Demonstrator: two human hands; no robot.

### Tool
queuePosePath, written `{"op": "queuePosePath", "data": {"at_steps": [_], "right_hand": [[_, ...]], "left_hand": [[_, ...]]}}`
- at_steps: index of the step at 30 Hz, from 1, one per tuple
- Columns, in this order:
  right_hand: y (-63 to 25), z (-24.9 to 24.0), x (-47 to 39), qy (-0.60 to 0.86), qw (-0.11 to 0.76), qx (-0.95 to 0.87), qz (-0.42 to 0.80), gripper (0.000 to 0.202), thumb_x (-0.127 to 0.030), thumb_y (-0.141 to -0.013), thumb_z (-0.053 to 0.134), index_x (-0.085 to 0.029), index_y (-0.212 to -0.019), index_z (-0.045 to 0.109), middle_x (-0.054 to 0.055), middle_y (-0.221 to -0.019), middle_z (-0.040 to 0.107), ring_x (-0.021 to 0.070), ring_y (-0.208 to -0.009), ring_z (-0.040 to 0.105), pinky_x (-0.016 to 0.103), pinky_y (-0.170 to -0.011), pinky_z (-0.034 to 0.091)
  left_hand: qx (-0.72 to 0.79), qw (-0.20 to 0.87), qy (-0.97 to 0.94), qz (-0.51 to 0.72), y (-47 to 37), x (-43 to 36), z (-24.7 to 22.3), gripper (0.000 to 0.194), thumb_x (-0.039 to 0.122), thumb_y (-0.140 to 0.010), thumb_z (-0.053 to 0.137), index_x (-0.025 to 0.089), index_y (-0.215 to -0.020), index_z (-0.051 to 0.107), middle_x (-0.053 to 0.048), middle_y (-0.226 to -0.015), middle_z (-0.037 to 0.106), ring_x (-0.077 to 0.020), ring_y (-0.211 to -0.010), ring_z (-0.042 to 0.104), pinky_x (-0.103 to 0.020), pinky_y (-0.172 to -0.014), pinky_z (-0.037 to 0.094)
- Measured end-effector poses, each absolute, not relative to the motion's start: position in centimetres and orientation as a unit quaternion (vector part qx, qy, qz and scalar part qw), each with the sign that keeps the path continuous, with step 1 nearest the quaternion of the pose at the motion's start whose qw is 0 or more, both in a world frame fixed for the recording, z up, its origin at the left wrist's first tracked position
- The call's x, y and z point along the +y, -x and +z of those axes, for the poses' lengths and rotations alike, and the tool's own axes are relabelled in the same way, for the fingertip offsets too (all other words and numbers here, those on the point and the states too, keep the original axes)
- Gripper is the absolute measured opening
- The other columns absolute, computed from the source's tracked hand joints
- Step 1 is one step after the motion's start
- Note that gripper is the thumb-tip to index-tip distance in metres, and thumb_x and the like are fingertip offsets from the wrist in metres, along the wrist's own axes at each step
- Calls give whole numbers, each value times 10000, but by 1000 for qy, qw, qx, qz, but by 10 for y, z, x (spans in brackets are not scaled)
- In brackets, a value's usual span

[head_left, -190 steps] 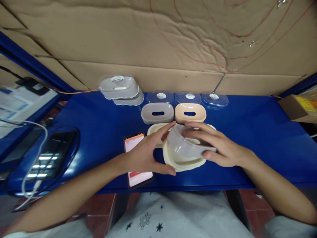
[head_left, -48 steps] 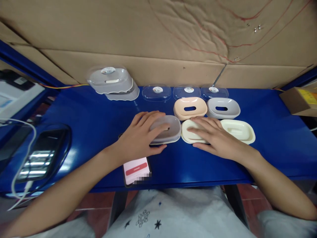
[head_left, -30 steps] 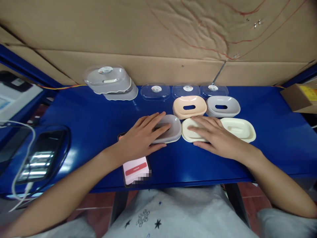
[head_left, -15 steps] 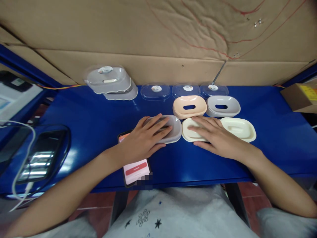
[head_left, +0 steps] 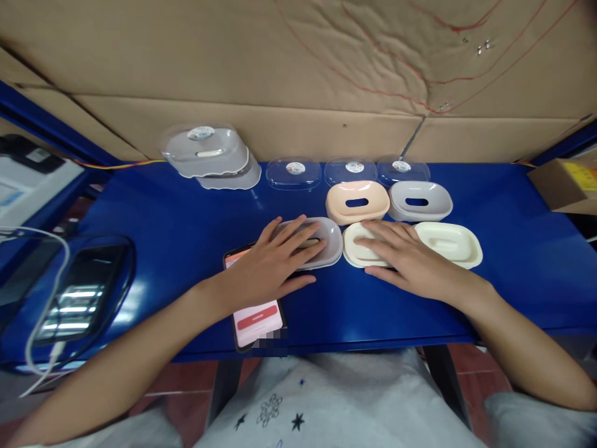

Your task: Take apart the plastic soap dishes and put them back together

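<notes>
With fingers spread, my left hand (head_left: 275,264) rests over a grey oval soap dish (head_left: 332,242), covering its left part. A phone (head_left: 256,323) with a lit screen lies partly beneath that hand and wrist. My right hand (head_left: 401,252) lies with fingers stretched across a cream oval dish (head_left: 354,254), hiding its right side. Just right of it is a second cream dish (head_left: 454,246). Behind these stand a peach slotted dish (head_left: 336,208) and a grey slotted dish (head_left: 422,213), side by side.
Several clear lids (head_left: 293,177) with round stickers lie along the back. Stacked grey dishes under a clear lid (head_left: 208,149) stand at the back left. A dark device (head_left: 79,289) and white cable (head_left: 60,274) lie at left. A cardboard box (head_left: 555,186) is at the right edge.
My left hand has shifted very slightly, its thumb now a bit apart from the grey dish's rim. My right hand and the dishes stay in place.
</notes>
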State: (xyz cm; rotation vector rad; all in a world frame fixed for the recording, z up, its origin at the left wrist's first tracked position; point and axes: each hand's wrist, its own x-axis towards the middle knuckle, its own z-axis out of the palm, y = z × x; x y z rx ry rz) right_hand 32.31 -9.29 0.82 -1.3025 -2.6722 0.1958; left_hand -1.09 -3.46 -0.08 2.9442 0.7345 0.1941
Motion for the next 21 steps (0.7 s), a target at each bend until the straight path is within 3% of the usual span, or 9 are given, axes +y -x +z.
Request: {"op": "queuePosePath", "data": {"at_steps": [5,8,11,14,16,18,21], "right_hand": [[-323,6,-93,437,92,-892,67,478,-384,-1107,560,-201,-1549,567,218,-1697,463,419,-1564,446,671,-1188,456],[-323,6,-91,436,92,-892,71,472,-393,-1110,553,-206,-1543,566,211,-1691,469,414,-1558,453,660,-1175,473],[-323,5,-90,438,93,-891,73,474,-402,-1107,560,-215,-1543,568,196,-1698,463,411,-1558,451,651,-1184,470],[-323,4,-90,439,96,-890,74,477,-408,-1102,573,-221,-1540,576,184,-1690,478,401,-1560,451,644,-1198,462],[-324,3,-90,440,98,-890,75,479,-409,-1099,581,-226,-1542,578,176,-1693,479,396,-1564,449,643,-1203,458],[-324,2,-91,442,100,-888,76,484,-406,-1097,587,-224,-1545,578,178,-1699,472,398,-1571,441,646,-1205,455],[-324,1,-91,442,103,-888,78,483,-390,-1091,599,-214,-1541,584,190,-1701,466,405,-1574,437,654,-1205,451]], "left_hand": [[259,128,-949,125,16,-23,8,447,466,-1137,492,253,-1509,619,-155,-1692,498,-380,-1569,462,-650,-1289,299],[323,128,-920,183,18,-4,12,444,453,-1125,494,251,-1505,603,-150,-1630,560,-333,-1491,553,-574,-1264,364],[372,112,-903,184,18,27,11,507,456,-1092,519,209,-1532,567,-171,-1661,508,-343,-1530,504,-544,-1259,389],[406,81,-903,118,13,60,10,640,467,-1074,527,192,-1644,432,-191,-1785,307,-394,-1650,300,-621,-1308,261],[431,77,-897,60,9,78,10,721,502,-1067,530,210,-1697,337,-195,-1808,242,-427,-1657,261,-674,-1286,246],[451,74,-889,35,5,90,11,788,542,-1036,567,225,-1709,309,-205,-1762,335,-456,-1604,342,-698,-1248,275],[470,58,-880,40,2,95,13,812,580,-958,656,212,-1646,431,-219,-1602,504,-495,-1492,444,-710,-1207,290]]}}
